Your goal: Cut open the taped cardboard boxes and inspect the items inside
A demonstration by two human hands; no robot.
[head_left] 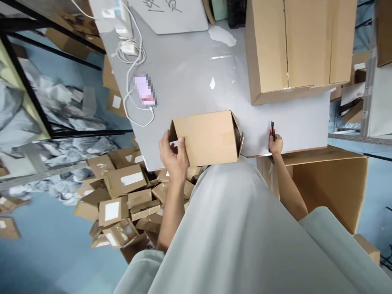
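Observation:
A small brown cardboard box [208, 136] lies at the near edge of the grey table [190, 81], its end flaps partly open. My left hand [175, 157] grips its left end, thumb on the top face and fingers around the far side. Off to the right, my right hand [276, 144] is closed around a black and red box cutter [272, 132], which rests on or just above the table near its front edge. The cutter points away from me. What lies inside the box is hidden.
A large carton [301, 49] stands at the table's back right. A phone [143, 90] lies on the left near a white cable [131, 73] and power strip [122, 24]. An open carton [330, 183] sits below right; several boxes [125, 177] are piled below left.

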